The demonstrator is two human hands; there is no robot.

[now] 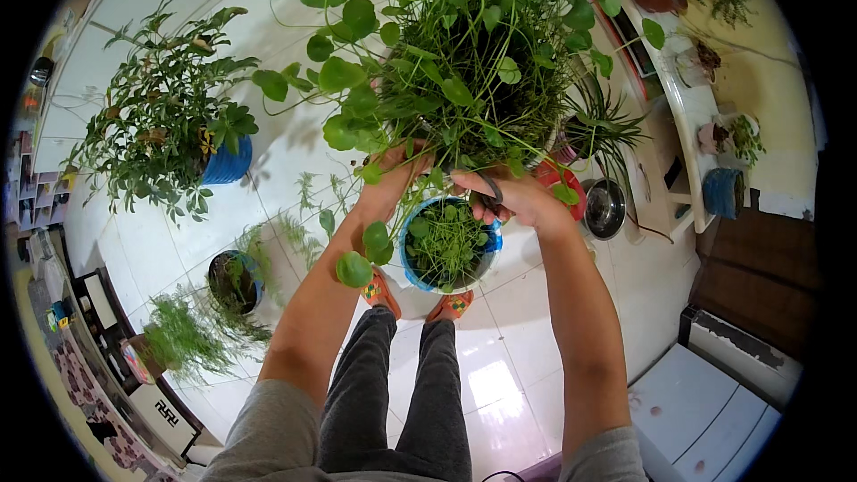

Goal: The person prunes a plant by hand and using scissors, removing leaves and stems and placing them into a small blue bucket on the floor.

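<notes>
A large pot of pennywort (462, 90), with round leaves and a dense tangle of thin stems, fills the upper middle of the view. My left hand (400, 164) is at the plant's near edge, pinching several stems; leaves partly cover its fingers. Long stems with round leaves (355, 269) trail down past my left forearm. In my right hand (512, 195) is a pair of scissors (494, 186) with dark handle loops, its blades pointing left among the stems and mostly hidden. Below both hands, a blue-and-white bucket (406, 261) holds loose green stems and leaves.
At left stands a leafy plant in a blue pot (227, 161); fern-like plants surround a smaller pot (236, 281) below it. A steel bowl (604, 209) and red basin (569, 187) sit right of my right hand. Small pots line a white shelf (696, 114). My slippers (450, 306) flank the bucket.
</notes>
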